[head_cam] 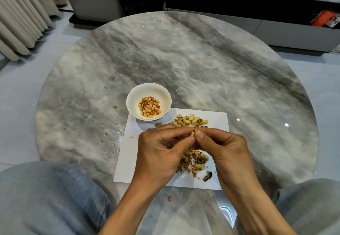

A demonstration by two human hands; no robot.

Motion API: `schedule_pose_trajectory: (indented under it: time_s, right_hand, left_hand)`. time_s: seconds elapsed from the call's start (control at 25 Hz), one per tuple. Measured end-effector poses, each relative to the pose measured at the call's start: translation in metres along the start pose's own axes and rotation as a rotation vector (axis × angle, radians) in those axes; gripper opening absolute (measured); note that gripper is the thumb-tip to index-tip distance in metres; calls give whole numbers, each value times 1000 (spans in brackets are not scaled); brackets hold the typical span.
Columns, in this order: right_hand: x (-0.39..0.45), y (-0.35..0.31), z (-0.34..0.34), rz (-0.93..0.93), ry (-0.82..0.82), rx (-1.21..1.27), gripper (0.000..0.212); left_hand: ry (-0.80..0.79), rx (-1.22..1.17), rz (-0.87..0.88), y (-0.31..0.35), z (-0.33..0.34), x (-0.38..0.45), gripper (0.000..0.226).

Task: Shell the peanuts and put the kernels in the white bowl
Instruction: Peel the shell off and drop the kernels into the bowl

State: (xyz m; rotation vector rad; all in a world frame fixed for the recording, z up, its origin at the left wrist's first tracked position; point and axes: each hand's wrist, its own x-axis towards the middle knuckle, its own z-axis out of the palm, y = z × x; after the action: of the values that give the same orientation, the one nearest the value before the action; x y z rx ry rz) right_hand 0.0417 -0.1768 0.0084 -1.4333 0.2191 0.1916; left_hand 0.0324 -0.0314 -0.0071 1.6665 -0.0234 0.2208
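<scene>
While both hands pinch a peanut [192, 133], shell heap [195, 160] beneath, white bowl [132, 98] beside unshelled pile [190, 120]

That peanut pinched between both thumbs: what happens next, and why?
Probably press and pry the peanut open: left hand and right hand both pinch it and no kernel shows yet. Freed kernels then go to the white bowl.

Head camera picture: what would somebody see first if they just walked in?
Two hands, left hand and right hand, pinch one peanut together over white paper. Behind them, the white bowl holds kernels, with whole peanuts to its right.
</scene>
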Motion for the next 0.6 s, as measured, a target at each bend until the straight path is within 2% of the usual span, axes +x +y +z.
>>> schedule_pose_trajectory:
  time_s: [0.48, 0.6]
  right_hand:
    - [0, 2, 2, 75, 34, 110, 18]
    - [0, 5, 2, 52, 65, 81, 21]
  left_hand:
    - [13, -61, -7, 1, 3, -1, 21]
    - [55, -91, -75, 2, 6, -2, 24]
